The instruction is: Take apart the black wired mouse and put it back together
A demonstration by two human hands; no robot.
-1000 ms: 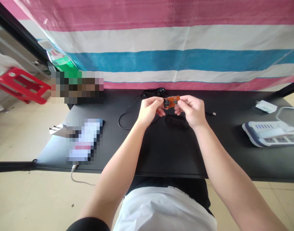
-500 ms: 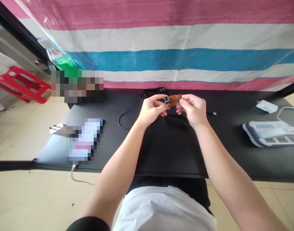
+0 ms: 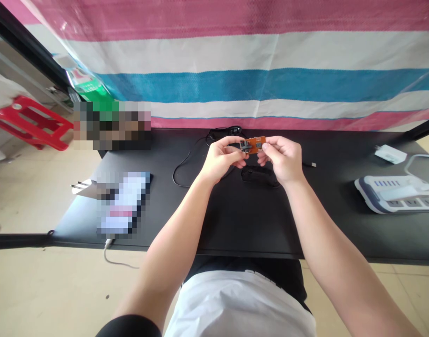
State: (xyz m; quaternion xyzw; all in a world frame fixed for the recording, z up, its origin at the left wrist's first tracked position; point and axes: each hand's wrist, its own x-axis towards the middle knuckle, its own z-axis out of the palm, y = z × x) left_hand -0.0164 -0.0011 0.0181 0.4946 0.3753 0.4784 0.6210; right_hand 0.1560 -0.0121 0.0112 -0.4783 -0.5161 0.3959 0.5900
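A small orange circuit board (image 3: 255, 142) with dark parts on it is held above the black table (image 3: 249, 220), near its far edge. My left hand (image 3: 221, 159) pinches the board's left end, at a dark part. My right hand (image 3: 282, 159) pinches its right end. Both hands are closed on it. Right beneath the hands a black casing (image 3: 258, 175) lies flat on the table. A thin black cable (image 3: 181, 171) loops from behind the left hand across the tabletop.
A white and blue power strip (image 3: 396, 194) and a white charger (image 3: 389, 153) sit at the right. A blurred flat item (image 3: 121, 203) and a metal piece (image 3: 81, 187) lie at the left. A striped tarp (image 3: 235, 70) hangs behind. A red stool (image 3: 28, 121) stands at far left.
Both hands have lifted the orange board slightly and shifted it a little to the right. The grip looks the same.
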